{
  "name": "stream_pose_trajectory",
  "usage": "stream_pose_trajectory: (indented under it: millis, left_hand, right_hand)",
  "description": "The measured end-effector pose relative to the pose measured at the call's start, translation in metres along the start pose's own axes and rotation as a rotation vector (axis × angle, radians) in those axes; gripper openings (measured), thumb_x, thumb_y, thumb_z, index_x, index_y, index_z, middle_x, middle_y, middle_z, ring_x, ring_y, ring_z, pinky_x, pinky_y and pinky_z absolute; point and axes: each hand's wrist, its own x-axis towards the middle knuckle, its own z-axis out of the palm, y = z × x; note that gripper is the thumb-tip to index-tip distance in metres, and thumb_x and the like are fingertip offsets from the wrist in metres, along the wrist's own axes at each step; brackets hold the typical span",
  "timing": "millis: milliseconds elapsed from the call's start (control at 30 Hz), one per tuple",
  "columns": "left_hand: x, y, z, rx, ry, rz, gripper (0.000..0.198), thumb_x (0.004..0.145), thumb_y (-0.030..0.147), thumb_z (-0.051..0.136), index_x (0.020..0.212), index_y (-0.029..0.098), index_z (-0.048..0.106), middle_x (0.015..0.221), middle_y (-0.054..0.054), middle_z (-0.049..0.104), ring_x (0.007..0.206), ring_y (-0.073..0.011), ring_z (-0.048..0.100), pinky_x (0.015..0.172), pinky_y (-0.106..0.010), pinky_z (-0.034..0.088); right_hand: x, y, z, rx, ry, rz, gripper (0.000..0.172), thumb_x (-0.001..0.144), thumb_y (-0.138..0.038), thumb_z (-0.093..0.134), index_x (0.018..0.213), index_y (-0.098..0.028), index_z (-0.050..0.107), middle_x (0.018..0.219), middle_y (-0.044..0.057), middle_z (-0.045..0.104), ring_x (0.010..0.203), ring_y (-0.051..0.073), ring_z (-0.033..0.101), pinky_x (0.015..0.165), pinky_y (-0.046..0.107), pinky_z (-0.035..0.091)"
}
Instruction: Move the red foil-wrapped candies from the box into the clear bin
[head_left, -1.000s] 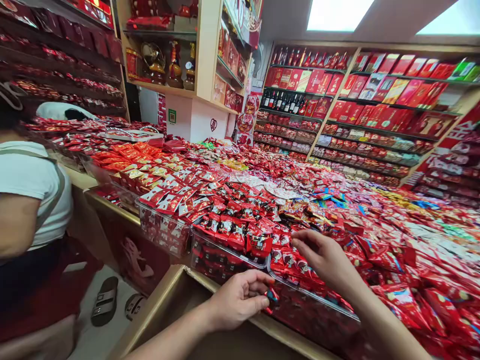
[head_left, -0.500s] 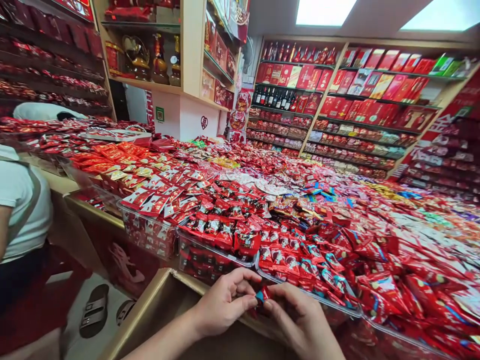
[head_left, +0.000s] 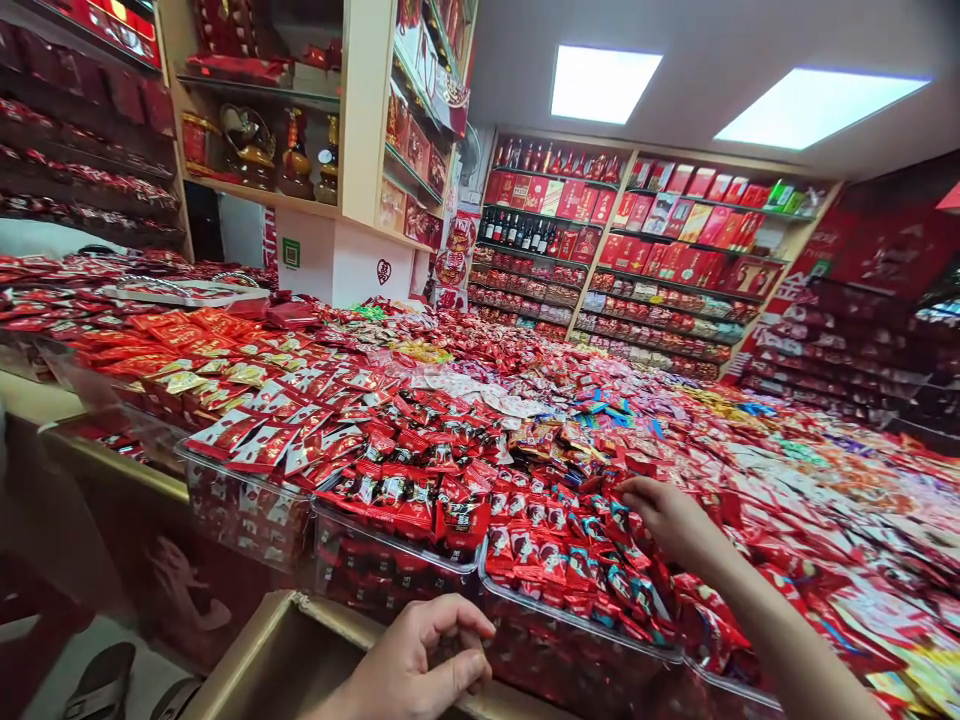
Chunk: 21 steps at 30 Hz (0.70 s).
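Observation:
My left hand point(head_left: 427, 655) hovers low over the front edge of an open box with a gold rim point(head_left: 255, 640). Its fingers are loosely curled, thumb and forefinger apart, and nothing shows between them. My right hand point(head_left: 675, 520) reaches out over a clear tub point(head_left: 577, 610) of red-and-blue wrapped candies point(head_left: 536, 550). Its thumb and fingers are pinched together at the tub's far side, among red wrappers. Whatever sits between those fingertips, if anything, is hidden. Left of that tub stands another clear tub of red-and-black packets point(head_left: 401, 490).
Heaped wrapped sweets cover the wide counter, including white-and-red packets point(head_left: 262, 430) at left and larger red packets point(head_left: 720, 620) at right. Shelves of red boxes point(head_left: 577, 200) and bottles line the back wall. A sandal point(head_left: 101, 680) lies on the floor at lower left.
My hands were together at the box, fingers on a small red-and-blue wrapped candy. They have parted: the right moved forward over the tubs, the left stayed low. The view has turned and tilted up.

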Motion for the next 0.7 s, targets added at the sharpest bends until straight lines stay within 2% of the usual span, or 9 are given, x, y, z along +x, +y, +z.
stream_pose_trajectory:
  millis: [167,300,467,600,700]
  left_hand:
    - [0.000,-0.001,0.001,0.016,0.009,-0.015,0.015,0.075,0.027,0.049,0.084,0.016,0.052,0.069,-0.001,0.061,0.061,-0.0091,0.050,0.060,-0.020,0.039]
    - [0.000,-0.003,0.000,0.036,0.025,-0.041,0.015,0.075,0.028,0.049,0.084,0.017,0.053,0.071,-0.001,0.061,0.062,-0.0095,0.051,0.060,-0.020,0.039]
    - [0.000,-0.003,0.000,0.077,0.026,-0.052,0.016,0.075,0.029,0.050,0.084,0.017,0.054,0.072,-0.002,0.062,0.064,-0.0104,0.052,0.061,-0.020,0.040]
    - [0.000,-0.003,0.000,0.103,0.027,-0.057,0.015,0.075,0.030,0.049,0.084,0.018,0.054,0.073,-0.001,0.063,0.065,-0.0105,0.053,0.062,-0.020,0.040]
    - [0.000,-0.004,0.000,0.110,0.031,-0.045,0.015,0.076,0.030,0.049,0.084,0.018,0.054,0.073,-0.001,0.063,0.067,-0.0107,0.053,0.064,-0.021,0.040]
  right_hand:
    - [0.002,-0.001,0.017,-0.020,-0.094,-0.051,0.023,0.072,-0.024,0.042,0.080,-0.018,0.062,0.080,0.004,0.067,0.076,0.019,0.060,0.066,0.025,0.043]
    - [-0.008,-0.001,0.013,-0.086,-0.067,-0.030,0.026,0.073,-0.021,0.038,0.087,-0.017,0.059,0.088,0.008,0.065,0.082,0.021,0.059,0.070,0.029,0.042]
    - [-0.015,0.001,0.009,-0.209,-0.134,-0.019,0.021,0.070,-0.019,0.045,0.084,-0.021,0.060,0.087,0.006,0.066,0.080,0.020,0.060,0.067,0.026,0.042]
    - [-0.016,-0.004,0.012,-0.283,-0.097,0.012,0.018,0.067,-0.020,0.050,0.082,-0.017,0.060,0.082,0.010,0.066,0.077,0.023,0.059,0.064,0.028,0.042]
    - [-0.015,-0.012,0.013,-0.303,-0.046,0.016,0.018,0.073,-0.025,0.044,0.077,-0.016,0.059,0.077,0.011,0.065,0.074,0.025,0.059,0.063,0.031,0.041]
